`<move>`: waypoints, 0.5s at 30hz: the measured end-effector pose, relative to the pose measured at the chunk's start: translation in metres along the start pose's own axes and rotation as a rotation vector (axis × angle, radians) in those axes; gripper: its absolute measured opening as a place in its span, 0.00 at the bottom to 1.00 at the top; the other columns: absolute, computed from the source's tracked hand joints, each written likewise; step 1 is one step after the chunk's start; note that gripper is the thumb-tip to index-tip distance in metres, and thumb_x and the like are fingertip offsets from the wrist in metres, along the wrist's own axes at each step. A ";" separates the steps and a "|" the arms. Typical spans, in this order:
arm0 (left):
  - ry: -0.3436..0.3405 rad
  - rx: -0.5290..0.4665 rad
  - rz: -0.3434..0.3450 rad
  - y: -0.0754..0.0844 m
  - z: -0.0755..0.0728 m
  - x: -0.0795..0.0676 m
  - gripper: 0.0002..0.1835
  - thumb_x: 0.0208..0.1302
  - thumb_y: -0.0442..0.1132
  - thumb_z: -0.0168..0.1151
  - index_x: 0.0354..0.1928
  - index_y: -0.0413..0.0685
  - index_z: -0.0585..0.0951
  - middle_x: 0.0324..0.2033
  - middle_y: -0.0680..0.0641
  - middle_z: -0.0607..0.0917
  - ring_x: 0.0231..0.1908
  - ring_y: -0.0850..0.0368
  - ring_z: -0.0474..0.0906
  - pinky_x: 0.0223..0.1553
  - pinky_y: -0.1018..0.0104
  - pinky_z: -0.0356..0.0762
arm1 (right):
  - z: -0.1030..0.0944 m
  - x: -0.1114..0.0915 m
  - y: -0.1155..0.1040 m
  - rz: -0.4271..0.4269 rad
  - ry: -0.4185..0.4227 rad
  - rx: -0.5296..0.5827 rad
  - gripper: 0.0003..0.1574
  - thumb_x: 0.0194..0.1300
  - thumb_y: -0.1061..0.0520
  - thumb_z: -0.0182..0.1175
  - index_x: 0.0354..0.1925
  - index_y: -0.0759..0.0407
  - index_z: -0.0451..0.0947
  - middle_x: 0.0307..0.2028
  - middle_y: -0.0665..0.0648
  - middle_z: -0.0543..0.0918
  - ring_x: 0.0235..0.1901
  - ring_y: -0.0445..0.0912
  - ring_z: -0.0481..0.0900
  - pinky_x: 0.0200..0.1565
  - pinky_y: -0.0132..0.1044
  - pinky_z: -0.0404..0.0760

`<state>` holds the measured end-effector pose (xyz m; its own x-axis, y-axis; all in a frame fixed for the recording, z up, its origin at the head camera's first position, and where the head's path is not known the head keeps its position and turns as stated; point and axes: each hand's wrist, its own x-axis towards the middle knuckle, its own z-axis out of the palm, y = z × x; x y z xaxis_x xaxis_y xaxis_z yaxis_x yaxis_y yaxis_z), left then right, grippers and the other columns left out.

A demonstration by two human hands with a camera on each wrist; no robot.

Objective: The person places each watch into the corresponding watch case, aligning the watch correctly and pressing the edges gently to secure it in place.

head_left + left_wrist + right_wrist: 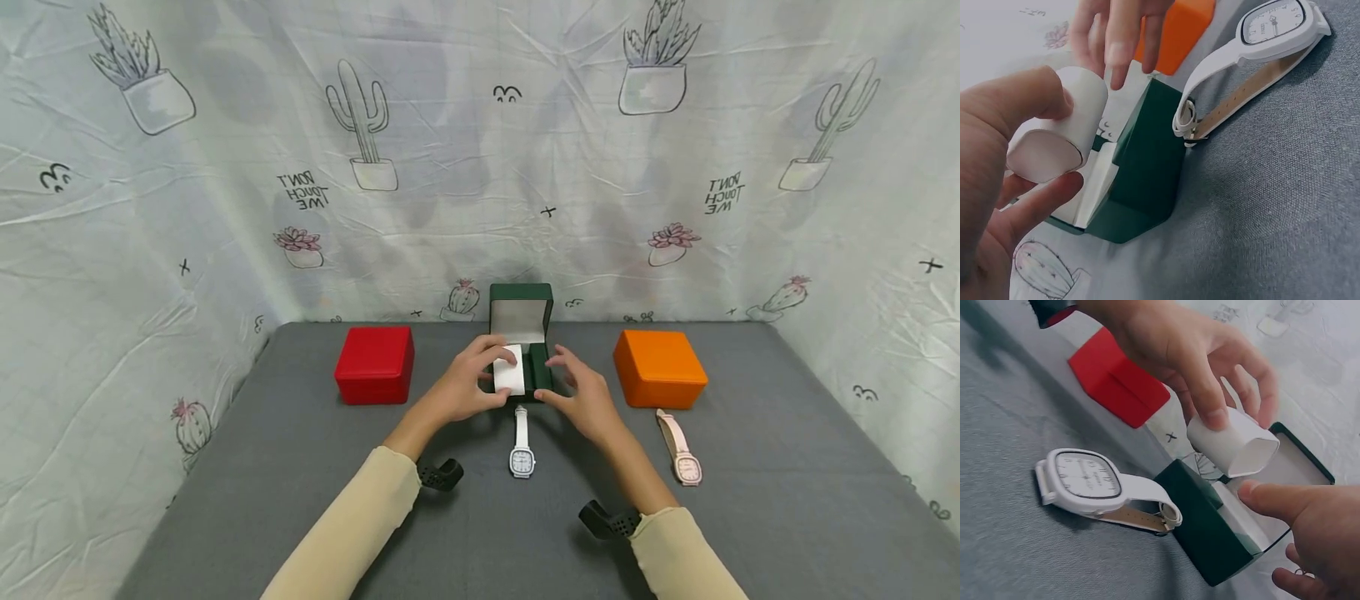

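Cream sleeves (341, 533) are held over the near part of the grey desk (491, 550), with black bands (441, 475) worn at both wrists. Between them, near the middle of the far edge, a small white cushion (511, 381) is pinched between the thumb and fingers of the left hand (467, 383), above the left half of a green box (521, 291). By the box's right side, the right hand (588, 400) is held with thumb and fingers spread wide, and nothing is gripped by it. The box's lid is raised toward the far edge. Just in front of it a white watch (522, 460) is laid, its face turned toward the near edge. Near the far left corner a closed red box (375, 365) is placed; near the far right corner, a closed orange box (660, 367), with a pink watch (681, 454) set before it. A woven texture is shown by the desk's surface. Behind the far edge and along both sides, a creased pale cloth (480, 167) is hung, printed with potted cacti and mirrored lettering.
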<state>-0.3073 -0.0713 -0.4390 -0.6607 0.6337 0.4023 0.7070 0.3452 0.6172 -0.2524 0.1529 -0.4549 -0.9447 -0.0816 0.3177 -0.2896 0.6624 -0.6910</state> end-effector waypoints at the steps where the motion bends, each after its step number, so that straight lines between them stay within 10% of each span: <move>1: 0.010 -0.005 0.002 0.000 -0.001 -0.002 0.19 0.57 0.34 0.68 0.50 0.52 0.77 0.64 0.45 0.69 0.61 0.51 0.71 0.46 0.61 0.84 | -0.001 -0.002 -0.001 -0.018 -0.007 -0.007 0.26 0.54 0.51 0.72 0.50 0.58 0.78 0.70 0.61 0.66 0.64 0.60 0.71 0.58 0.56 0.75; 7: 0.049 -0.033 0.008 -0.002 -0.005 -0.009 0.19 0.57 0.33 0.68 0.51 0.50 0.80 0.65 0.46 0.70 0.61 0.51 0.72 0.47 0.59 0.84 | 0.000 -0.016 -0.001 -0.110 -0.148 -0.070 0.10 0.52 0.45 0.73 0.32 0.46 0.85 0.72 0.53 0.64 0.73 0.57 0.56 0.65 0.62 0.65; 15: 0.079 -0.054 0.006 -0.001 -0.007 -0.018 0.17 0.56 0.33 0.69 0.49 0.47 0.82 0.62 0.46 0.74 0.59 0.51 0.74 0.45 0.57 0.85 | 0.005 -0.026 0.000 -0.159 -0.323 -0.105 0.19 0.46 0.39 0.74 0.33 0.47 0.88 0.74 0.54 0.58 0.76 0.58 0.42 0.64 0.67 0.62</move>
<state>-0.2982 -0.0875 -0.4423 -0.6756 0.5782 0.4574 0.6981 0.3021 0.6492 -0.2283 0.1513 -0.4667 -0.8938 -0.4092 0.1834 -0.4353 0.6937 -0.5738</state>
